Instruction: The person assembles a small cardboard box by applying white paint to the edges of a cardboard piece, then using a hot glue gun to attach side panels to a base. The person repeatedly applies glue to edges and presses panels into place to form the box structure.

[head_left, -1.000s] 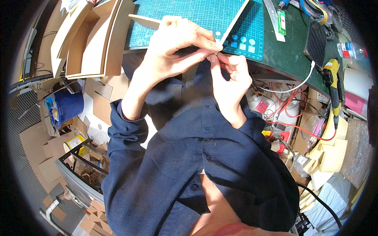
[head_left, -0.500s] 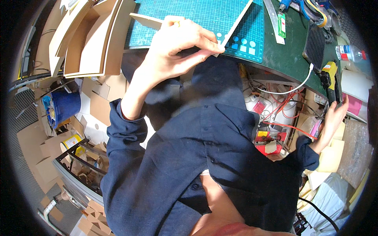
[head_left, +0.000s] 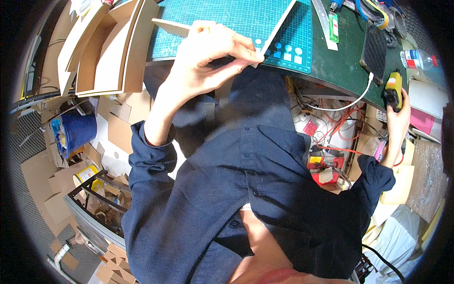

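Observation:
My left hand (head_left: pixel 210 54) is closed over the near edge of the teal cutting mat, pinching the lower end of a thin pale strip of board (head_left: pixel 279 29) between thumb and fingers. The strip slants up and away to the right. Another thin pale board (head_left: pixel 171 27) sticks out on the left side of that hand; whether the two are joined is hidden by my fingers. At the far right, my right hand (head_left: pixel 400 116) is wrapped round a yellow-and-black hand tool (head_left: pixel 392 91) beside the table edge.
The cutting mat (head_left: pixel 213 14) lies on a dark green table (head_left: pixel 347 61). Cardboard boxes (head_left: pixel 106 52) stand at the left. A ruler (head_left: pixel 325 23), a green-handled item (head_left: pixel 334 28), a black phone-like slab (head_left: pixel 373 49) with a white cable, and a plastic bottle (head_left: pixel 418 59) lie to the right.
My right hand has moved up and closed round the yellow-and-black hand tool, which now stands more upright and shifted slightly. My left hand keeps its hold on the strip.

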